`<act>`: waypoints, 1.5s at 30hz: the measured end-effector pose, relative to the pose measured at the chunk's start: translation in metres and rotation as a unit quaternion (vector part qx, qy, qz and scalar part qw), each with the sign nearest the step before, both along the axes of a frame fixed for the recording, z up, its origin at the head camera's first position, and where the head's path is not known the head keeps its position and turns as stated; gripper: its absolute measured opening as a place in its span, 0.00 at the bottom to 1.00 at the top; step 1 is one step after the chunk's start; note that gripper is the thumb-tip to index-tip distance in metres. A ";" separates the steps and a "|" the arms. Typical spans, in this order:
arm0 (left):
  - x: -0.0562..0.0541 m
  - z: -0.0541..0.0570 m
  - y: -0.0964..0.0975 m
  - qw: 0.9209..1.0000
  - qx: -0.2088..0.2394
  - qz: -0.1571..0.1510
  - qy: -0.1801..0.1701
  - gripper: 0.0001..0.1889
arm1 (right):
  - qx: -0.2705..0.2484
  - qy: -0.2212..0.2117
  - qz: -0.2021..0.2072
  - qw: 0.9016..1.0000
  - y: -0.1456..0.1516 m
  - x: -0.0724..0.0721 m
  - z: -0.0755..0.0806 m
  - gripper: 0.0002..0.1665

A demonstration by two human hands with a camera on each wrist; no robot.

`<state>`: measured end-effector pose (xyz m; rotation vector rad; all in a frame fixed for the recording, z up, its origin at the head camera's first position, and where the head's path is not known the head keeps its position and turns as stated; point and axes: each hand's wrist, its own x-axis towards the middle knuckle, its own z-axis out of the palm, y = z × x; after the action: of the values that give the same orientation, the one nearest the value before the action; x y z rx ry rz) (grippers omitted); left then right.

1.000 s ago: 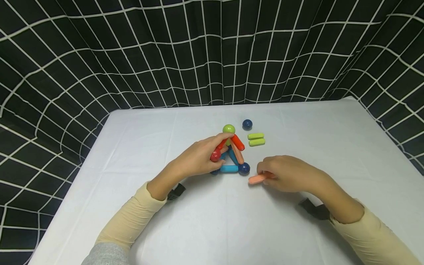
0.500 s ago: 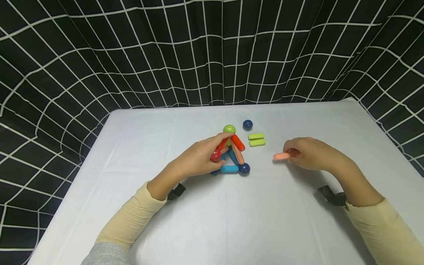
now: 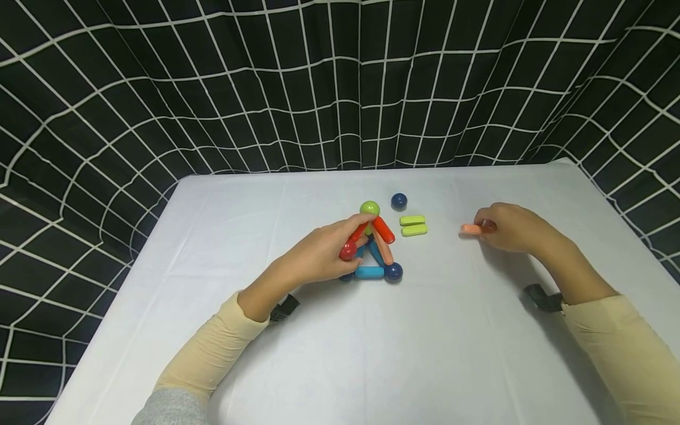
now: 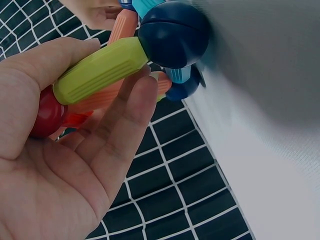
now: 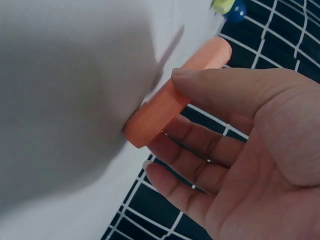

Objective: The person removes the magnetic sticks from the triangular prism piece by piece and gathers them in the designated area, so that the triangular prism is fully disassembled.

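Note:
My left hand (image 3: 321,251) holds a small frame of rods and balls standing on the white table. Its fingers and thumb lie around a red ball (image 3: 347,251) and a lime rod (image 4: 100,70), which runs to a dark blue ball (image 4: 175,35). A lime ball (image 3: 369,209), a red rod (image 3: 383,230), an orange rod (image 3: 383,247) and a light blue rod (image 3: 369,272) also belong to the frame. Off to the right, my right hand (image 3: 517,227) pinches a loose orange rod (image 5: 165,105) between thumb and fingers, close to the tabletop.
Two loose lime rods (image 3: 414,225) lie side by side to the right of the frame. Behind them sits a dark blue ball (image 3: 399,201). A black curtain with a white grid (image 3: 340,88) hangs around the table's (image 3: 404,354) far side and flanks.
My right hand has carried the orange rod away from the frame, to the right and toward the table's far side. The left hand keeps its hold in the same place.

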<state>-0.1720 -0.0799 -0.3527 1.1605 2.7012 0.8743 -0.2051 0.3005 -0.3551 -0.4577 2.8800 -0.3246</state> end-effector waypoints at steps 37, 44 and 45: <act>-0.002 -0.002 0.000 1.000 -0.002 0.008 0.001 0.42 | -0.008 0.035 0.006 0.999 -0.014 -0.001 0.004 0.19; -0.002 -0.001 0.002 1.000 -0.005 0.014 -0.007 0.43 | -0.096 0.091 0.007 0.991 -0.054 0.014 0.017 0.14; -0.002 -0.001 0.002 1.000 -0.005 0.013 -0.008 0.43 | -0.112 0.095 0.008 0.989 -0.060 0.016 0.019 0.14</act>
<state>-0.1739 -0.0779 -0.3533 1.1133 2.7117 0.8686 -0.1886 0.2406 -0.3365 -0.5780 3.0356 -0.6384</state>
